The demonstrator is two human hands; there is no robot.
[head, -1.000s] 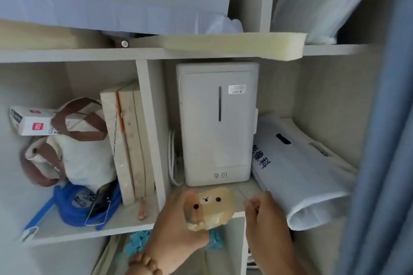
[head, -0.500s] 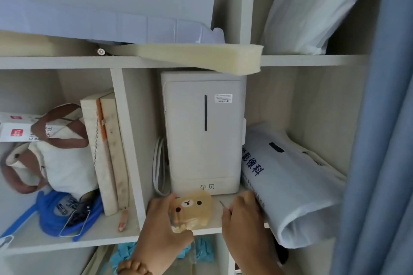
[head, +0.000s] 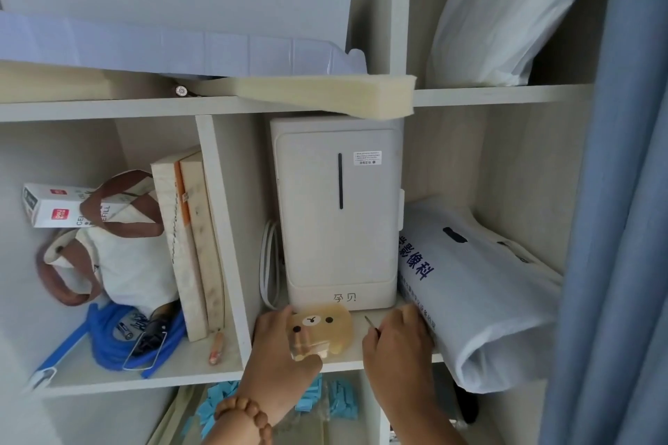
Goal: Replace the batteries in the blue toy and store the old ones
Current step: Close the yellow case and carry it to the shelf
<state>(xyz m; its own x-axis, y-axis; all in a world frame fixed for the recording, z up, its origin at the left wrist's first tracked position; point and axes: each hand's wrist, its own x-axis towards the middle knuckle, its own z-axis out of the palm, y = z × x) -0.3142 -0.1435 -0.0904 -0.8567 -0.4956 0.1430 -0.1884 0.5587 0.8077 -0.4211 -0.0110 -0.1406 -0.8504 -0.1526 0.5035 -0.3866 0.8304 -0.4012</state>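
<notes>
My left hand [head: 280, 347] grips a translucent yellowish bear-face box [head: 321, 332] and holds it on the shelf board [head: 379, 321] in front of a white appliance. Cylindrical shapes that look like batteries show through the box near my thumb. My right hand [head: 397, 343] is just right of the box and pinches a thin metal tool [head: 370, 322] whose tip points up and left. No blue toy is visible.
The white appliance [head: 339, 213] stands at the back of the compartment, a white cable [head: 267, 264] to its left and a white plastic bag [head: 480, 293] to its right. The left compartment holds a canvas bag [head: 119, 256], boards, blue cord. A blue curtain [head: 621, 191] hangs right.
Both hands have moved up and forward to the shelf, and the bear-face box has gone from hanging in front of the shelf edge to sitting on the board.
</notes>
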